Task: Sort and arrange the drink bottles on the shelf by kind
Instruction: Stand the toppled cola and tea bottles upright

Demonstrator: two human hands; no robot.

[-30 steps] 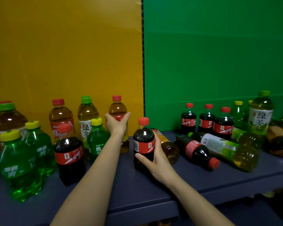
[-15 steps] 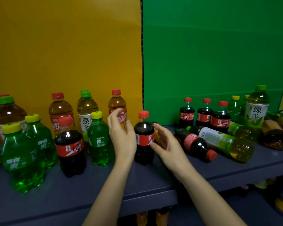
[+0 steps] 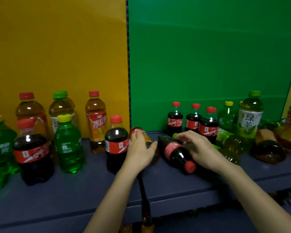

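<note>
My left hand (image 3: 139, 148) grips a lying amber iced tea bottle (image 3: 150, 142) just right of an upright cola bottle (image 3: 116, 143) at the shelf's middle. My right hand (image 3: 198, 147) curls over the neck of a lying green tea bottle (image 3: 232, 142), whose green cap (image 3: 175, 135) shows at my fingertips. A cola bottle (image 3: 176, 153) lies under that hand, its red cap toward me. Upright iced tea (image 3: 97, 121), cola (image 3: 32, 152) and green soda (image 3: 68, 145) stand at the left.
Three small colas (image 3: 193, 121), a green soda (image 3: 227, 116) and an upright green tea (image 3: 249, 118) stand at the back right. A brown bottle (image 3: 267, 148) lies far right. The blue shelf (image 3: 74, 190) has a front edge close to me. Yellow and green panels close off the back.
My left hand left the upright iced tea and came down onto the lying amber bottle. My right hand let go of the upright cola and moved right over the lying bottles.
</note>
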